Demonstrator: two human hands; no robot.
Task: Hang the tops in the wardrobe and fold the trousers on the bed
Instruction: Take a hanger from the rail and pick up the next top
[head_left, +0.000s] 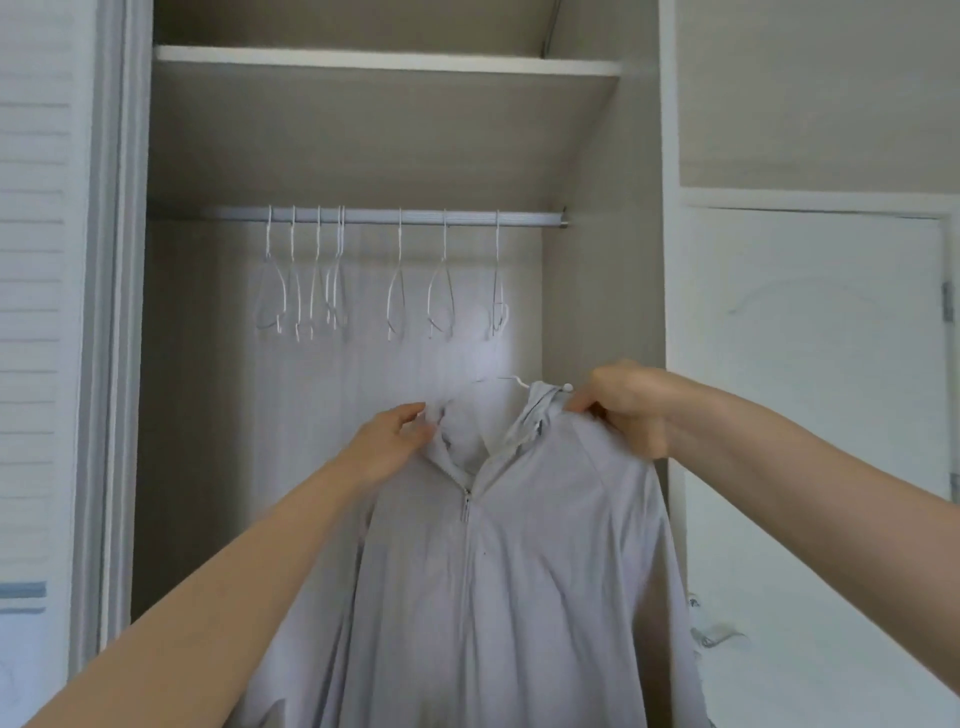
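At the open wardrobe (602, 291), head view: person stands facing it, both arms stretched forward, holding up a pale grey zip-front hooded top (498, 571) in front of the hanging bay.

Left hand (387, 441) pinches the left side of the collar, thumb and fingers curled into the fabric. Right hand (626, 408) grips the right shoulder seam next to the hood, fingers curled round the cloth. Hands sit apart, one on each side of the neckline, both clamped on the top.

Zip is closed up to just under the collar, pull tab (466, 506) hanging down. White hanger (511, 381) is inside the neck; its hook pokes out above the collar, tilted left, not on the rail. Garment body hangs straight down out of frame at the bottom.

Rail (384, 215) runs across the bay above the top, well apart from it. Row of bare white hangers (395, 275) hangs on it: a tight cluster at left, three spaced at right. White shelf (384, 67) sits above the rail. Slatted door (36, 312) at left, white panel door (810, 364) at right. Trousers and bed not in view.
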